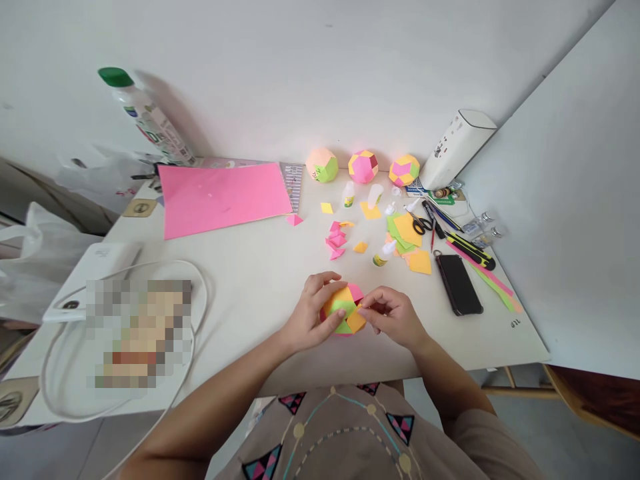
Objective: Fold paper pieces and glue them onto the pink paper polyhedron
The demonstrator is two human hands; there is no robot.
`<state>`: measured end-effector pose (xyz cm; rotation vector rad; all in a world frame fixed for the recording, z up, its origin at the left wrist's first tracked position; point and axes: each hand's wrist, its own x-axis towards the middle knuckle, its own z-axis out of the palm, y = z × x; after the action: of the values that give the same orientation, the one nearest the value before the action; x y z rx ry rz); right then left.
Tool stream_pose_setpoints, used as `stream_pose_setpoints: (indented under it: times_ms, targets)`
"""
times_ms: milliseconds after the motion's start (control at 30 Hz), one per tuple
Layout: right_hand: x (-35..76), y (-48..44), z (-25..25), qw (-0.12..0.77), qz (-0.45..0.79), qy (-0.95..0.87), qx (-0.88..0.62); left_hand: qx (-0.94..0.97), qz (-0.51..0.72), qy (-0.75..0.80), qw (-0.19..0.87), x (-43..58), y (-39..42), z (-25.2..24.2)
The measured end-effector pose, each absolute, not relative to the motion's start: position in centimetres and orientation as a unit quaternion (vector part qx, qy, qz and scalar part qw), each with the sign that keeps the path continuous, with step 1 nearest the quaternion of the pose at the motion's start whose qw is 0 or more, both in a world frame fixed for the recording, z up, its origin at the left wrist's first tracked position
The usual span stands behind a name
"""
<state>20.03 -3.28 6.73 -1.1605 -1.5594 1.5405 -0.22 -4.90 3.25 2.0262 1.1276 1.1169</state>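
Note:
A paper ball point(343, 307) in yellow, green, pink and orange panels is held low over the table's front edge. My left hand point(316, 312) wraps round its left side, thumb lying across the green panel. On the other side, my right hand point(393, 315) pinches an orange paper flap point(356, 321) at the ball's right edge. A dark gap shows beside that flap. Beyond the ball lie pink folded paper pieces point(336, 240), an orange folded piece point(361, 247) and a tilted glue bottle point(384, 254) with a yellow label.
Three finished paper balls point(363, 167) stand along the wall. Scissors point(421, 225), a box cutter point(470, 251), a black phone point(459, 284) and sticky-note sheets point(410, 230) lie at right. Pink card point(225, 200) and a white cable point(201, 303) occupy the left.

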Motion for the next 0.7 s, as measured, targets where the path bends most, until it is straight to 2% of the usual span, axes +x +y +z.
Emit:
stream_pose_setpoints:
  times_ms: [133,400,700]
  targets:
    - [20.2,-2.9,6.8,0.305,0.58,-0.619,-0.432,0.728,0.418,0.392,0.376,-0.3,-4.9,3.9]
    - [20.5,-2.3,7.1,0.275,0.493,-0.739,-0.368,0.785,0.369,0.395,0.304,-0.7,-5.2,5.0]
    - [19.9,-2.8,7.2,0.266,0.52,-0.734,-0.347,0.763,0.39,0.336,0.39,0.1,-5.6,4.3]
